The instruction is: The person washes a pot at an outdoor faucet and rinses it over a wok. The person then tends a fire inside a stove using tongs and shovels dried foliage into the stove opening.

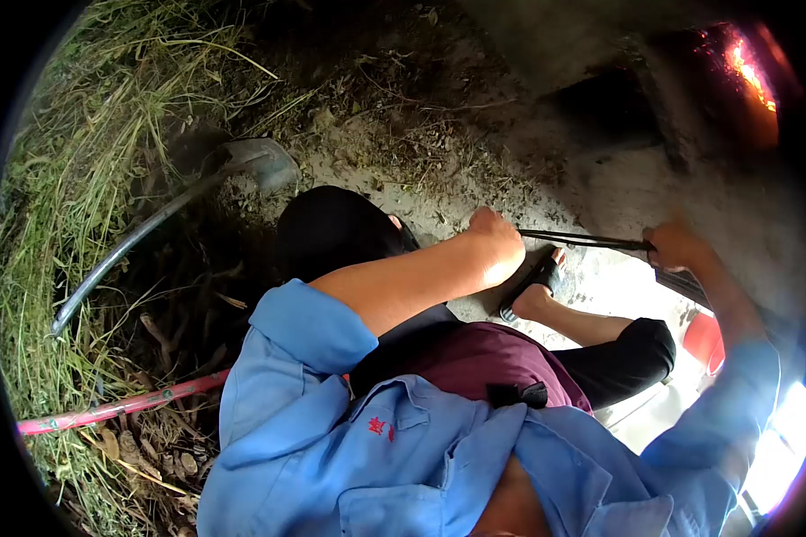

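My left hand (pixel 497 243) is closed around one end of a doubled black cord (pixel 587 239). The cord runs nearly straight across to my right hand (pixel 676 247), whose fingers are closed on the other end. Both arms, in rolled blue sleeves, reach out over my bent legs. Below the cord is a foot in a dark sandal (pixel 539 285). Maroon cloth (pixel 493 362) lies across my lap. A rounded black shape (pixel 336 234) shows beyond my left forearm.
Fire (pixel 749 73) glows in an opening at the upper right. At the left, a shovel (pixel 264 164) lies by dry grass (pixel 107 161). A pink pole (pixel 121 409) crosses sticks at the lower left. A red object (pixel 705 344) sits near my right forearm.
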Motion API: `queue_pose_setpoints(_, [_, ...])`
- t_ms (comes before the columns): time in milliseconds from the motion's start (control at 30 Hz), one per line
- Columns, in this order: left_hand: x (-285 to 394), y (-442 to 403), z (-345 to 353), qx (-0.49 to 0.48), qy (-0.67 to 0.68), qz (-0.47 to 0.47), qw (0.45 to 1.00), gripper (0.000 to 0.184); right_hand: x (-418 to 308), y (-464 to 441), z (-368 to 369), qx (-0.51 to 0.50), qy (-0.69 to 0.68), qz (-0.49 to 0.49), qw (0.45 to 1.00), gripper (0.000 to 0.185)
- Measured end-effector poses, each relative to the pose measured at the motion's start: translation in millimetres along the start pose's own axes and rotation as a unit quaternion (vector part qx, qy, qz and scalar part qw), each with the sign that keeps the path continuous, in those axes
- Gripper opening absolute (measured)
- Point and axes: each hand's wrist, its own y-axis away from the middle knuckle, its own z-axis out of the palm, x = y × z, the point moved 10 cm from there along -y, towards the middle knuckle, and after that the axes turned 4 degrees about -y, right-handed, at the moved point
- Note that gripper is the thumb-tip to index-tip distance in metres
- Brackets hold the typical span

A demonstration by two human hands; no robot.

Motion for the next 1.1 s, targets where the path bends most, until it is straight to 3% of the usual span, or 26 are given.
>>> queue_pose_setpoints(67, [5.7,4.4,2.5,-0.034,-0.001,0.003,0.999,0.014,-15.3,17.4,11.9,-0.096,-0.257,0.012,0.962,0.016])
queue_pose_setpoints(100, [10.4,4.9,5.5,-0.029,-0.027,0.005,0.999,0.015,-21.1,24.4,19.5,-0.121,-0.400,0.028,0.908,0.013])
queue_pose_setpoints(200, [20.6,9.8,12.8,-0.032,-0.026,0.013,0.999,0.016,-30.4,35.2,38.2,-0.045,-0.639,0.092,0.763,0.010])
queue_pose_setpoints(233, [25.7,14.1,16.1,-0.056,-0.001,0.041,0.998,0.017,-46.4,30.1,28.1,-0.022,-0.730,0.033,0.682,0.012])
queue_pose_setpoints(300, [36.8,10.2,29.6,-0.055,-0.031,0.058,0.996,0.018,-55.2,9.6,5.5,0.036,-0.794,-0.012,0.607,0.018])
queue_pose_setpoints(367, [47.3,4.0,46.9,-0.075,-0.061,0.058,0.994,0.019,-68.8,-19.8,-42.3,0.058,-0.763,-0.064,0.640,0.030])
queue_pose_setpoints(400, [49.5,2.3,53.1,-0.092,-0.092,0.055,0.990,0.020,-63.1,-46.0,-59.6,0.119,-0.689,-0.071,0.712,0.035])
queue_pose_setpoints(467, [52.7,3.0,54.8,-0.106,-0.084,0.069,0.988,0.020,-63.5,-97.8,-104.1,0.221,-0.587,-0.117,0.770,0.047])
queue_pose_setpoints(500, [54.8,3.8,56.7,-0.117,-0.075,0.084,0.987,0.021,-69.7,-118.6,-131.5,0.260,-0.567,-0.156,0.766,0.052])
queue_pose_setpoints(600, [55.5,-2.7,57.1,-0.102,-0.086,0.067,0.989,0.021,-81.1,-182.1,-165.1,0.258,-0.557,-0.112,0.782,0.061])
queue_pose_setpoints(767, [52.9,-7.9,52.3,-0.091,-0.048,0.039,0.994,0.024,-109.3,-241.8,-171.9,0.210,-0.482,-0.185,0.830,0.065])
queue_pose_setpoints(800, [52.2,-8.1,52.3,-0.094,-0.046,0.039,0.994,0.024,-114.1,-240.5,-165.2,0.185,-0.415,-0.182,0.872,0.064])
queue_pose_setpoints(933, [53.8,-4.2,54.1,-0.096,-0.035,0.054,0.993,0.027,-113.9,-219.8,-143.1,0.113,-0.399,-0.244,0.877,0.062])
queue_pose_setpoints(1000, [55.6,-5.4,56.5,-0.089,-0.045,0.055,0.993,0.028,-117.4,-203.3,-132.4,0.068,-0.266,-0.315,0.909,0.062])
queue_pose_setpoints(1033, [56.7,-5.2,59.1,-0.101,-0.039,0.061,0.992,0.029,-113.7,-197.6,-137.9,0.066,-0.267,-0.316,0.908,0.062])
queue_pose_setpoints(1100, [55.5,-5.8,57.7,-0.115,-0.033,0.065,0.991,0.030,-115.8,-190.3,-125.5,0.010,-0.018,-0.313,0.950,0.063])
